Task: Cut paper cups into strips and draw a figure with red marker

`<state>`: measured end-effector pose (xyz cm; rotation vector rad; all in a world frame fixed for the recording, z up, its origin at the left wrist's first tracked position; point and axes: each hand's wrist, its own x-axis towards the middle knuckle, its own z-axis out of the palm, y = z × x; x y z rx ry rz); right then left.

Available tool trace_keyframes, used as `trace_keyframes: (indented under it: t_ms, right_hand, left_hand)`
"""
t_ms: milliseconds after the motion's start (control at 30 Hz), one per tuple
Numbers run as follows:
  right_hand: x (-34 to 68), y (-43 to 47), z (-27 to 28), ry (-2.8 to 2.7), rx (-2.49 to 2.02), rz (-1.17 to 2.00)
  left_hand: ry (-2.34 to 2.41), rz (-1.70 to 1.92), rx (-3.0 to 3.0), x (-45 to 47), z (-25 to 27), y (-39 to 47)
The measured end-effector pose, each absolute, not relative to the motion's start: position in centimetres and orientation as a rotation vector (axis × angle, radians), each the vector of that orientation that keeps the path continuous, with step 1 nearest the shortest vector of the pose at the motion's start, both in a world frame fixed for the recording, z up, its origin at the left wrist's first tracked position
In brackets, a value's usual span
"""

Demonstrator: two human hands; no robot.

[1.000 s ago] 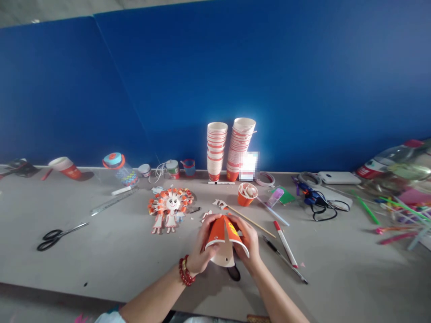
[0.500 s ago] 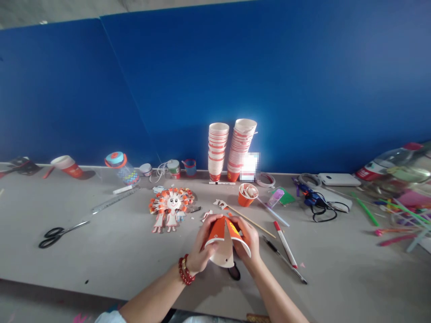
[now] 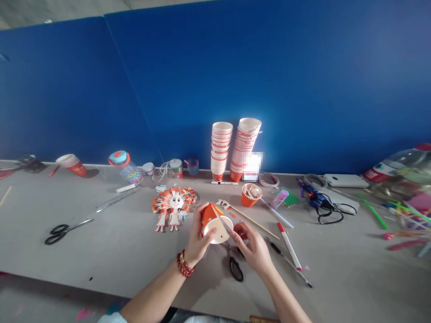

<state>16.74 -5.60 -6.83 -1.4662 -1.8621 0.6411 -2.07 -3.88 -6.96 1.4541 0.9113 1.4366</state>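
My left hand (image 3: 199, 240) grips an orange paper cup (image 3: 218, 229) that has a lengthwise slit up its side. The cup lies tilted, its white inside facing me and a small dark spot showing there. Just right of the rim is my right hand (image 3: 251, 244), fingers loosely bent and apart, the thumb tip close to the cup's edge; whether it touches is unclear. Beneath the hands, scissors (image 3: 236, 269) with black handles rest on the table, partly hidden. Left of the cup lies a paper doll figure (image 3: 175, 204) with curled orange-and-white strips round its head.
Two tall paper cup stacks (image 3: 221, 150) stand by the blue partition (image 3: 188, 67). An orange cup of scraps (image 3: 251, 196) sits in front. Nearby lie a wooden stick (image 3: 254, 220), red-and-white marker (image 3: 289, 246) and pen (image 3: 291, 262). More scissors (image 3: 59, 233) are at left, a glue gun (image 3: 316, 199) right.
My right hand has let go of the cup and moved slightly away to the right. The cup, now in my left hand only, has turned and its slit has narrowed.
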Motion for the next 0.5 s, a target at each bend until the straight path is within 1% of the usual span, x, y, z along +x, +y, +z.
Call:
trace_keyframes:
  t_ms: [67,200,267,500]
  right_hand:
    - [17.3,-6.8,-7.2,-2.039,-1.611,0.474]
    - [18.2,-9.7,-8.3,-2.284,-1.57,0.314]
    - [18.6,-10.6,-9.0,-2.293,-1.56,0.202]
    - [19.7,-11.0,-9.9,-2.25,-1.666,0.094]
  left_hand:
    - [0.916,1.458,1.429,-2.2,-7.2,-3.6]
    - [0.835,1.482,1.394,-2.4,-7.7,-3.4]
    - [0.792,1.479,1.411,-2.4,-7.7,-3.5]
    - [0.733,1.545,1.628,-2.7,-7.5,-3.7]
